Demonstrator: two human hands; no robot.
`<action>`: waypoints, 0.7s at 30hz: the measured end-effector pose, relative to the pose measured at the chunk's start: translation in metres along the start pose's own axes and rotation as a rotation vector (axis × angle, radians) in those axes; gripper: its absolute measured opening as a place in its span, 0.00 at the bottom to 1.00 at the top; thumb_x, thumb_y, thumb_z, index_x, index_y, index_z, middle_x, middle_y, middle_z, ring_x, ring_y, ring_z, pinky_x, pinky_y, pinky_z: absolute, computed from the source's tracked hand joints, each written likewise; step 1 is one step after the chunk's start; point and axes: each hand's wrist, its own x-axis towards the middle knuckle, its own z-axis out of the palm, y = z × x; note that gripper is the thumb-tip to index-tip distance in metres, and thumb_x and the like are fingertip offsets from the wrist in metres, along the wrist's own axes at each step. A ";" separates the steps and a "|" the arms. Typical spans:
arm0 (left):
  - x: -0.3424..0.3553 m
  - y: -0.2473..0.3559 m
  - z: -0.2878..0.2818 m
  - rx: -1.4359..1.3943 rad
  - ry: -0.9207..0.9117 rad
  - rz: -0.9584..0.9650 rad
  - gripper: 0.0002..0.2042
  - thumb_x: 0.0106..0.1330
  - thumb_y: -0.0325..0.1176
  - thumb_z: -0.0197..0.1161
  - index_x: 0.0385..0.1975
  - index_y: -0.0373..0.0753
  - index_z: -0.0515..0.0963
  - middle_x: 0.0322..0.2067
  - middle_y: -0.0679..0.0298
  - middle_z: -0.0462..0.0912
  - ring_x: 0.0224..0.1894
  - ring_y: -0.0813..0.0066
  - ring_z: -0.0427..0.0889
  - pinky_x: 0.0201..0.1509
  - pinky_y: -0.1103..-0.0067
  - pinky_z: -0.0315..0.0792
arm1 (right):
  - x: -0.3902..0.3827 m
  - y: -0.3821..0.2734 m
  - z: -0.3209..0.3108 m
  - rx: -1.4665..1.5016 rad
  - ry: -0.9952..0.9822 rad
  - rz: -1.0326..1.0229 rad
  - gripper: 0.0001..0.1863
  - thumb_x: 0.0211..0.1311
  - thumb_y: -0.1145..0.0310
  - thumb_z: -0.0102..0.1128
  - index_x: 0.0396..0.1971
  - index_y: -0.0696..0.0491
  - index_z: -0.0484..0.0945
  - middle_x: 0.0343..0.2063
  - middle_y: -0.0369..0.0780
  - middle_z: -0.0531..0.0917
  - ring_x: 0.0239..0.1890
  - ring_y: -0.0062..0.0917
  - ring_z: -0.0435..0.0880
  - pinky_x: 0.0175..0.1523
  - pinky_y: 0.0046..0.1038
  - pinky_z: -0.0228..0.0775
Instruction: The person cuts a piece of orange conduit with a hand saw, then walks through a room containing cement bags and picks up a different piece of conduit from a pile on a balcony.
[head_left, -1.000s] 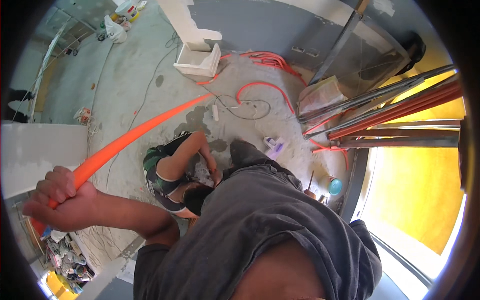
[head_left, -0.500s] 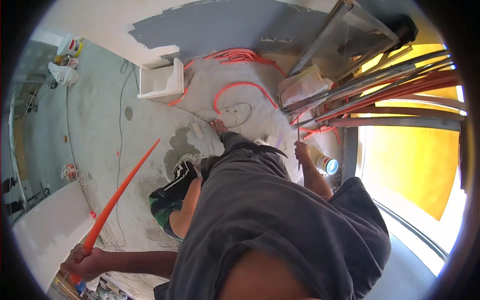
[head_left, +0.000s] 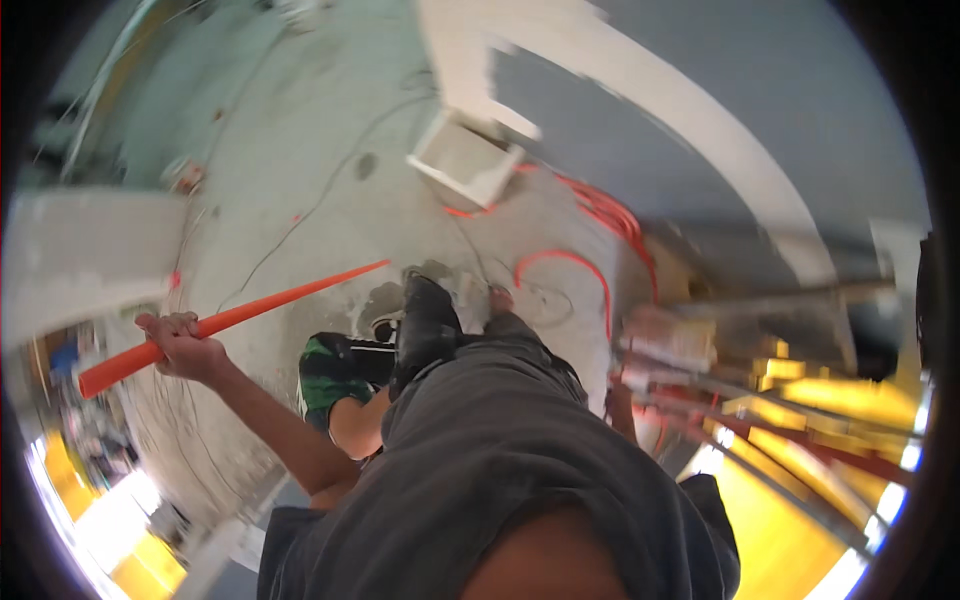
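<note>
My left hand (head_left: pixel 185 345) is closed round a long orange pipe (head_left: pixel 280 303), out at the left with the arm stretched. The pipe's wide end sticks out behind the hand; its other part reaches over the floor toward the middle. Beyond my trunk on the right, my right hand (head_left: pixel 616 388) is small and smeared by motion. It is close to the bundle of long bars, and whether it grips anything is unclear.
Orange tubing (head_left: pixel 610 215) lies coiled by the grey wall, near a white open box (head_left: pixel 465 160). Long bars (head_left: pixel 770 420) lean at the right. Green-and-black clothing (head_left: pixel 325 375) shows beside me; whose it is, I cannot tell. A thin cable (head_left: pixel 330 200) crosses the floor.
The whole view has swung round, with the wall now at the upper right. My left hand and the pipe have come up, the pipe lying flatter. A thin rod seen in my right hand is now blurred.
</note>
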 end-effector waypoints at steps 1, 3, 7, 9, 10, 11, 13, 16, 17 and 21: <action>0.018 0.013 -0.023 0.037 0.121 0.078 0.21 0.67 0.40 0.59 0.11 0.44 0.64 0.10 0.70 0.62 0.12 0.81 0.57 0.18 0.80 0.57 | 0.008 -0.020 0.017 -0.021 -0.022 0.052 0.10 0.63 0.56 0.49 0.30 0.47 0.72 0.14 0.32 0.67 0.12 0.20 0.66 0.14 0.27 0.57; 0.059 0.031 -0.080 0.138 0.318 0.288 0.22 0.67 0.39 0.60 0.11 0.44 0.63 0.10 0.71 0.61 0.11 0.82 0.56 0.17 0.81 0.57 | 0.013 -0.066 0.068 -0.180 -0.093 0.030 0.10 0.63 0.56 0.50 0.30 0.47 0.72 0.14 0.32 0.66 0.12 0.20 0.66 0.14 0.27 0.57; 0.107 0.086 -0.111 0.014 0.493 0.375 0.22 0.66 0.38 0.59 0.12 0.44 0.59 0.10 0.70 0.60 0.12 0.81 0.56 0.17 0.82 0.56 | 0.026 -0.171 0.223 -0.402 -0.260 -0.046 0.10 0.62 0.56 0.51 0.30 0.47 0.71 0.15 0.32 0.66 0.12 0.20 0.65 0.14 0.28 0.56; 0.137 0.100 -0.152 -0.014 0.643 0.386 0.22 0.67 0.37 0.58 0.12 0.45 0.58 0.10 0.71 0.59 0.12 0.82 0.55 0.17 0.82 0.55 | 0.013 -0.225 0.327 -0.549 -0.333 -0.118 0.10 0.61 0.57 0.51 0.30 0.47 0.71 0.15 0.32 0.66 0.12 0.21 0.65 0.14 0.28 0.56; 0.147 0.097 -0.178 -0.072 0.701 0.389 0.22 0.67 0.38 0.58 0.12 0.46 0.58 0.10 0.73 0.56 0.12 0.83 0.54 0.16 0.82 0.52 | 0.001 -0.249 0.371 -0.598 -0.352 -0.163 0.10 0.61 0.57 0.51 0.30 0.47 0.71 0.15 0.33 0.66 0.12 0.21 0.65 0.14 0.28 0.56; 0.158 0.101 -0.202 -0.133 0.746 0.402 0.22 0.68 0.39 0.58 0.13 0.46 0.57 0.10 0.74 0.54 0.12 0.84 0.53 0.16 0.83 0.50 | -0.014 -0.267 0.414 -0.648 -0.381 -0.197 0.10 0.61 0.57 0.52 0.30 0.47 0.71 0.15 0.33 0.66 0.12 0.21 0.65 0.15 0.29 0.56; 0.178 0.097 -0.256 -0.116 0.806 0.438 0.21 0.68 0.40 0.58 0.13 0.46 0.58 0.10 0.75 0.53 0.12 0.84 0.52 0.16 0.83 0.50 | -0.046 -0.301 0.493 -0.741 -0.435 -0.276 0.10 0.60 0.57 0.52 0.30 0.47 0.71 0.15 0.33 0.66 0.12 0.21 0.64 0.15 0.29 0.56; 0.209 0.092 -0.310 -0.099 0.907 0.439 0.21 0.69 0.41 0.57 0.15 0.46 0.58 0.11 0.75 0.53 0.12 0.85 0.51 0.16 0.83 0.49 | -0.092 -0.339 0.611 -0.881 -0.505 -0.376 0.10 0.60 0.57 0.53 0.30 0.47 0.71 0.15 0.33 0.65 0.12 0.21 0.64 0.15 0.29 0.55; 0.219 0.089 -0.329 -0.125 0.913 0.479 0.21 0.69 0.41 0.57 0.15 0.46 0.58 0.11 0.75 0.53 0.12 0.85 0.51 0.16 0.83 0.49 | -0.108 -0.349 0.646 -0.932 -0.523 -0.411 0.10 0.60 0.57 0.53 0.30 0.47 0.71 0.15 0.33 0.65 0.12 0.21 0.64 0.15 0.29 0.55; 0.271 0.097 -0.368 -0.068 1.091 0.573 0.22 0.69 0.44 0.56 0.14 0.46 0.57 0.11 0.75 0.54 0.12 0.85 0.51 0.18 0.83 0.51 | -0.156 -0.354 0.789 -1.077 -0.615 -0.431 0.10 0.59 0.57 0.54 0.30 0.47 0.71 0.15 0.33 0.65 0.12 0.22 0.64 0.15 0.30 0.55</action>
